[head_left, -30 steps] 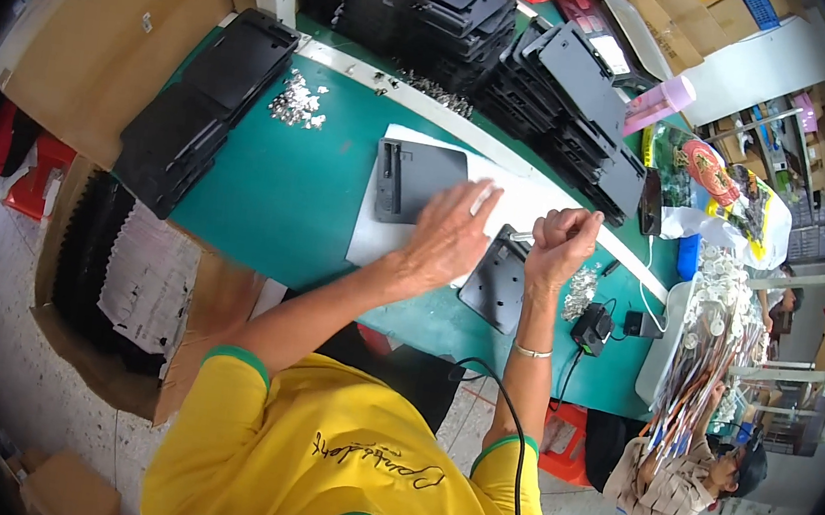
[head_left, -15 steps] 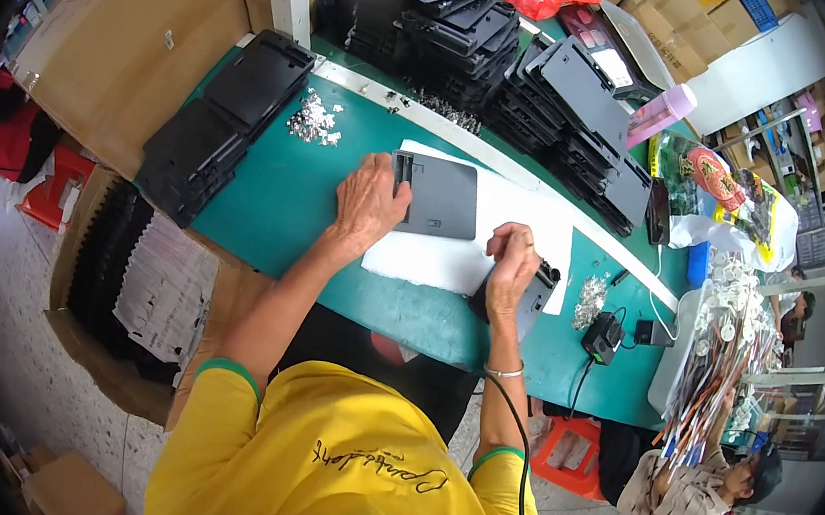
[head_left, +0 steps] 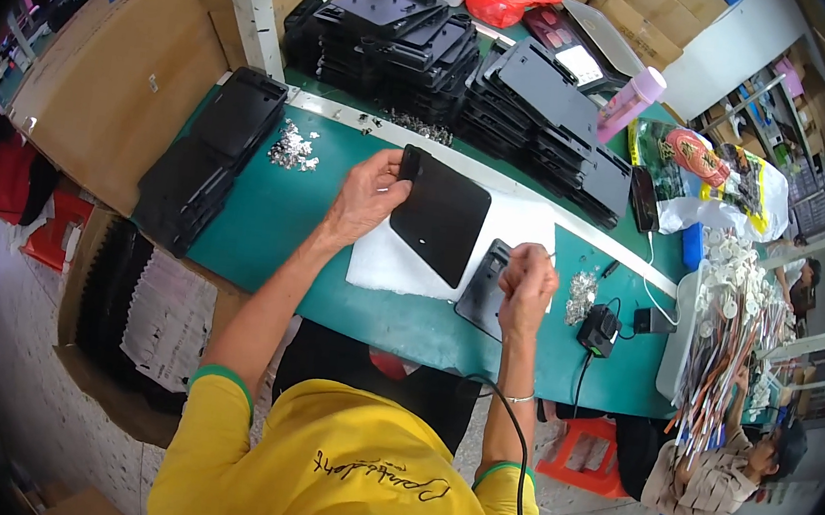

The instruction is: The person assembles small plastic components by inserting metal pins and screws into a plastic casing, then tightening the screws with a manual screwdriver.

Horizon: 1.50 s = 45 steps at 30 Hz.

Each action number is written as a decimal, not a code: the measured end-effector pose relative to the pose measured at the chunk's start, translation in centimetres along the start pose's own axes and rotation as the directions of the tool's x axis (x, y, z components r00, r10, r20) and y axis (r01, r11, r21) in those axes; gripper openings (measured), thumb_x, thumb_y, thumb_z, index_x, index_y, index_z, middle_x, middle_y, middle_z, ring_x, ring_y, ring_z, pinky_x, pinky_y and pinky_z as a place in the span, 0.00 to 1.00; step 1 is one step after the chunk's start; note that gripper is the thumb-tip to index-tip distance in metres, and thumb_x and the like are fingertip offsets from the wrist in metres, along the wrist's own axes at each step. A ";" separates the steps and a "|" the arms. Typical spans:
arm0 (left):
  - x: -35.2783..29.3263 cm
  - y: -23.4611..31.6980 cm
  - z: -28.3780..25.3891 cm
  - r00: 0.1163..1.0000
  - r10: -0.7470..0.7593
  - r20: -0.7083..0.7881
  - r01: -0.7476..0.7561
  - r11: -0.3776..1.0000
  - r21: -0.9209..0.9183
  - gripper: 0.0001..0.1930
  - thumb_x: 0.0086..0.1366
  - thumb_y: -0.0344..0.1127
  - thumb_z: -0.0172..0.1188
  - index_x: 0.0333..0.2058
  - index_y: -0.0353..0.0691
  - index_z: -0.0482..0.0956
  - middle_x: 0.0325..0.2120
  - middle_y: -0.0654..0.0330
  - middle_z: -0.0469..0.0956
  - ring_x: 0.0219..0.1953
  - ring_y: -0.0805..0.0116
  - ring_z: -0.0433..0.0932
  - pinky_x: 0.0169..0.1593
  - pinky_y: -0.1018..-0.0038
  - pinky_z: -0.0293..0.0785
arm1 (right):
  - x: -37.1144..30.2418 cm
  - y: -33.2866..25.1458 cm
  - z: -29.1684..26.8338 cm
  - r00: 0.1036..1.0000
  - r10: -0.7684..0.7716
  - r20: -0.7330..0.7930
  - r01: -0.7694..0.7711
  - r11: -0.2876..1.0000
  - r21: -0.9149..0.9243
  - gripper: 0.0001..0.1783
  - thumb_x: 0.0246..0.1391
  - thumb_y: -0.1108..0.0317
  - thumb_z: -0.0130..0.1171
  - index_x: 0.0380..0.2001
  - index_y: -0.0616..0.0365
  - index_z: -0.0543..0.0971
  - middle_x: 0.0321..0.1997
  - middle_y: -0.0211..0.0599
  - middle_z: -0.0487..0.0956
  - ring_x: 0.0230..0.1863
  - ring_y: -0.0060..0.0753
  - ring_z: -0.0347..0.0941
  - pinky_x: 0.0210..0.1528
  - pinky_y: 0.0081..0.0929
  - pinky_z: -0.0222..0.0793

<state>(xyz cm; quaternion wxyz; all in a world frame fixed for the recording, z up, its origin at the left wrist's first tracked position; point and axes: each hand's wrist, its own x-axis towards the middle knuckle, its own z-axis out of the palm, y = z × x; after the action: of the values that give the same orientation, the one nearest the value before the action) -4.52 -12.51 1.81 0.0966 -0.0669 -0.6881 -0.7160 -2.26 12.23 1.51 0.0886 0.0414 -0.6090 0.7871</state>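
My left hand pinches the upper left edge of a flat black plastic panel, which looks tilted above a white foam sheet. A small pale spot shows on the panel's smooth dark face. To the right, my right hand is closed, its fingertips curled over a second black plastic panel that lies partly on the sheet. Whatever those fingers hold, if anything, is hidden. Beyond my left hand sits a small heap of shiny metal pieces; another small heap of pale pieces lies right of my right hand.
Stacks of black panels stand behind a white rail; more panels lie at the left. A black power adapter, a phone and a bin of cables are at the right. Beyond the bin sits another person.
The panel in my left hand has gone from lying flat with a grey face up to tilted with a darker face showing. My right hand has shifted slightly right and down. The whole view has moved.
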 end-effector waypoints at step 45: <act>-0.1 -5.7 1.2 0.939 0.213 0.270 -0.339 0.702 0.626 0.17 0.53 0.32 0.66 0.43 0.44 0.79 0.42 0.61 0.73 0.50 0.61 0.68 0.51 0.64 0.65 | 6.0 3.6 6.6 0.957 -0.095 0.273 0.180 0.935 -0.305 0.31 0.67 0.52 0.41 0.15 0.61 0.75 0.12 0.26 0.70 0.15 0.14 0.60 0.18 0.16 0.54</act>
<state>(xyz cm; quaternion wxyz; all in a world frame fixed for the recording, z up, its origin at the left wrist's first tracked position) -5.75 -11.12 -3.74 0.1589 -0.1942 -0.8850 -0.3922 -9.12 5.50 0.80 0.0707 0.1694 -0.7326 0.6555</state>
